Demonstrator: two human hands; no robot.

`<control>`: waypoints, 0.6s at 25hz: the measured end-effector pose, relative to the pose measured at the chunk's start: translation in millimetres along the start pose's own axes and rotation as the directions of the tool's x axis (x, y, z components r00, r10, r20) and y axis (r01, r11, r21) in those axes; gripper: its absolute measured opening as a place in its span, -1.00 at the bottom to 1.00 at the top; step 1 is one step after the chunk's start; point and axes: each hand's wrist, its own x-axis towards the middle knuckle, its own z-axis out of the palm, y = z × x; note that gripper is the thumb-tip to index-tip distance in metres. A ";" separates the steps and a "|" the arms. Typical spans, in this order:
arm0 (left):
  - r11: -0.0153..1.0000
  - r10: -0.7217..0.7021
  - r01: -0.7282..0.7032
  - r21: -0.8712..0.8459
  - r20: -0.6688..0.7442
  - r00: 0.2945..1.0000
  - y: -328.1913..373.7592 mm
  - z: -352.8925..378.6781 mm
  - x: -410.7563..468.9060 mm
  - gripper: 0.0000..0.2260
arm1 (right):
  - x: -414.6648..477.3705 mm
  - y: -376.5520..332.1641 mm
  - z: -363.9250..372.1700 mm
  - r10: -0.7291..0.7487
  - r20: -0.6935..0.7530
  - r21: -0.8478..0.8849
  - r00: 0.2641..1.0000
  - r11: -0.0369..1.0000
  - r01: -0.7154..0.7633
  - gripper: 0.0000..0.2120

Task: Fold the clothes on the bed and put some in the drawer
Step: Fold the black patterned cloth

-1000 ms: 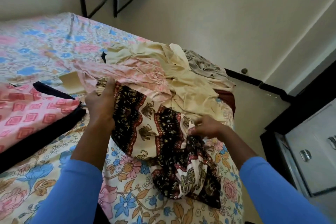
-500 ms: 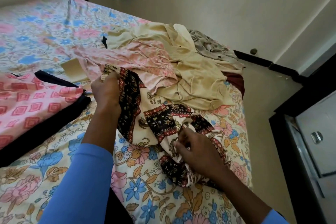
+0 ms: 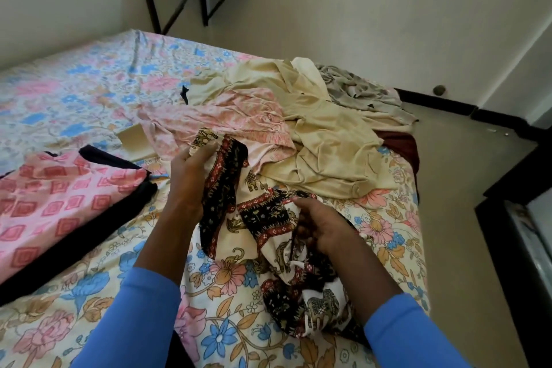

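Gripping elephant-print garment [image 3: 263,218]: left hand [image 3: 191,179] raised, right hand [image 3: 322,230] lower.

Head-worn view — downward, close over bed [image 3: 89,81]

Left grip [image 3: 191,176] pinches upper edge of elephant-print cloth [image 3: 263,218], right grip [image 3: 322,227] clutches its bunched middle, above floral bed [image 3: 89,84]. Folded pink garment [image 3: 59,197] at left; cream garment [image 3: 328,143] heaped behind.

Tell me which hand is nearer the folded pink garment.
Left. The left hand grips the elephant-print cloth just right of the folded pink garment; the right hand is farther right.
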 end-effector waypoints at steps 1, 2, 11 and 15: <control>0.999 0.035 -0.035 0.021 0.013 0.999 2.6 3.4 -6.0 -0.84 | -1.1 -5.4 -1.7 0.036 0.040 0.094 0.999 0.995 -0.039 -0.80; 0.996 0.079 -0.080 0.050 0.032 0.996 5.4 4.4 -9.4 -0.86 | -1.9 -12.5 -4.8 0.036 0.071 0.168 0.997 0.985 -0.047 -0.83; 0.634 0.473 -0.431 0.642 0.119 0.873 182.9 47.5 17.2 -0.75 | -82.4 -204.7 -93.6 -0.405 -0.248 0.352 0.880 0.808 0.471 -0.70; 0.455 0.664 -0.552 0.699 0.146 0.733 306.0 121.2 6.6 -0.65 | -181.2 -288.1 -105.1 -0.657 -0.174 0.338 0.734 0.660 0.671 -0.64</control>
